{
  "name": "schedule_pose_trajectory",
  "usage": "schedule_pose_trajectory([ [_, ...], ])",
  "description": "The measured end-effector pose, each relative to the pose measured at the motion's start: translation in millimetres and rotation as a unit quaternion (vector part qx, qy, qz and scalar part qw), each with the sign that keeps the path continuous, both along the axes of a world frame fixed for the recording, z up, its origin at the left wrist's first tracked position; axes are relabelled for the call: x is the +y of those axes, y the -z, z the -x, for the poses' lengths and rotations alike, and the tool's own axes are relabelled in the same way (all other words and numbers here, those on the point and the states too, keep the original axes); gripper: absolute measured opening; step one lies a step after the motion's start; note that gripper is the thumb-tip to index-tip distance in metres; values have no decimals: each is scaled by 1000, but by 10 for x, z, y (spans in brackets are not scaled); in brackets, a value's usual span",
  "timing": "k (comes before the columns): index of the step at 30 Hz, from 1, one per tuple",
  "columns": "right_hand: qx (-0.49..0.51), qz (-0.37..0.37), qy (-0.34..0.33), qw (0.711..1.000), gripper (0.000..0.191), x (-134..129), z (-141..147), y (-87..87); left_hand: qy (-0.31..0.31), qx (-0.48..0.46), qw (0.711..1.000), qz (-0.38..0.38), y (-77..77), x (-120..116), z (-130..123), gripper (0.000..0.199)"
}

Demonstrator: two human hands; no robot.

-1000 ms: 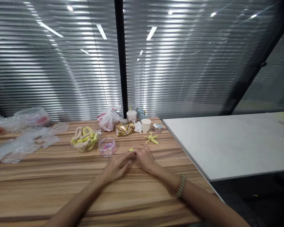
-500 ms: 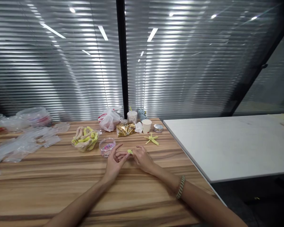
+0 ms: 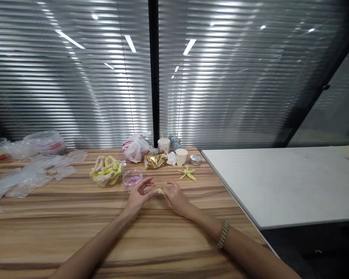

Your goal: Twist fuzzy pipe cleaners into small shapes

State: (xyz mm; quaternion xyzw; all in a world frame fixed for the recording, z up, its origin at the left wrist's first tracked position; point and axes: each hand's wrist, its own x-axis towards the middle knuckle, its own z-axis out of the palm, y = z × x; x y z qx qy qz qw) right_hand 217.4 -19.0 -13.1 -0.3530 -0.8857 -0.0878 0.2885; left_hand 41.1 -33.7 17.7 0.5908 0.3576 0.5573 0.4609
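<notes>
A small yellow piece (image 3: pixel 160 191) sits between the fingertips of both hands, above the wooden table (image 3: pixel 151 240). My left hand (image 3: pixel 139 195) touches its left side with the thumb, the other fingers raised and curved. My right hand (image 3: pixel 175 197) pinches its right side, fingers bent together. Just behind my left hand is a clear round tub (image 3: pixel 132 179) with pink and purple bits inside. A yellow star-shaped piece with thin arms (image 3: pixel 187 173) lies flat beyond my right hand.
A clear bag of yellow and beige strands (image 3: pixel 106 170) is left of the tub. Behind stand a gold packet (image 3: pixel 156 160), a white bag (image 3: pixel 135 148), paper cups (image 3: pixel 181 157) and a silver tin (image 3: pixel 195 160). Plastic sheets (image 3: pixel 31 174) lie far left.
The fingers of my left hand have opened a little and lifted away from the small yellow piece, the thumb staying by it. The view has shifted slightly.
</notes>
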Motion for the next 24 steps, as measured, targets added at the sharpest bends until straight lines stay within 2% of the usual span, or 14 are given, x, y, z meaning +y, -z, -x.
schedule_pose_trajectory([
  [3,-34,-8,-12,999,16,-16,14,3,24,108,991,-78,14,-27,-35,34],
  [5,-40,-10,-5,999,18,-31,22,-6,7,155,980,-124,16,-49,-54,19],
  [7,-33,-7,2,999,21,-46,28,-24,-23,165,975,-147,19,-52,-45,15],
  [11,0,15,-5,1000,27,-68,31,-66,-85,156,976,-130,26,8,51,18],
  [14,8,23,-7,1000,28,-66,26,-69,-104,125,983,-91,6,59,114,26],
  [16,11,18,-9,1000,26,-54,20,-53,-85,97,990,-62,-19,74,119,34],
  [19,25,5,-12,1000,25,-32,12,-19,4,61,998,-16,-38,67,80,45],
  [22,24,-9,-27,999,24,-20,11,-4,86,50,995,26,-11,47,35,33],
  [24,16,-20,-39,999,25,-17,15,-5,95,45,994,41,11,37,23,26],
])
